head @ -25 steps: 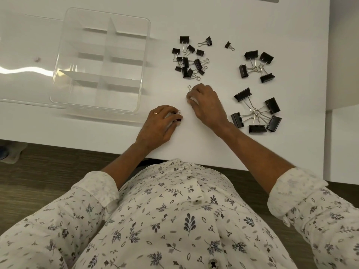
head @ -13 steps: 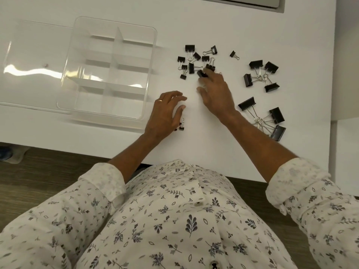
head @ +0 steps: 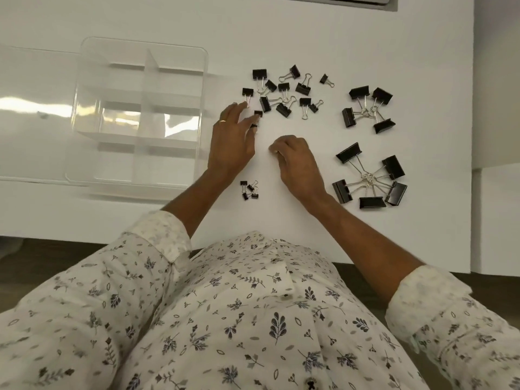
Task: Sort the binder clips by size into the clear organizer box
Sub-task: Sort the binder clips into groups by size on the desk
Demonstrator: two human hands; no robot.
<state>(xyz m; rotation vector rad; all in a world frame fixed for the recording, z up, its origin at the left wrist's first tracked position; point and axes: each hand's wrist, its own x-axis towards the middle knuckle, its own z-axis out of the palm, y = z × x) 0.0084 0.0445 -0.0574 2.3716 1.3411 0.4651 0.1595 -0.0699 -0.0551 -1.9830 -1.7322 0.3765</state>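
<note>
Black binder clips lie on the white table in groups: a mixed pile of small and medium clips (head: 284, 95), a group of larger ones (head: 367, 109), the largest ones (head: 368, 178), and a few tiny clips (head: 250, 190) near the front. The clear organizer box (head: 84, 114) stands at the left with bare compartments. My left hand (head: 232, 144) reaches into the mixed pile's left edge, fingers spread, fingertips touching two tiny clips (head: 257, 114). My right hand (head: 298, 161) rests curled on the table between the pile and the largest clips; its fingers hide whatever is under them.
The box's clear lid (head: 31, 114) lies flat to the left of the box. The table's front edge (head: 84, 235) runs just before my body, its right edge (head: 472, 136) beyond the clip groups. A second white surface (head: 498, 220) adjoins at the right.
My left hand moved up from the tiny clips near the front to the mixed pile. My right hand drew back from the pile toward me and curled shut.
</note>
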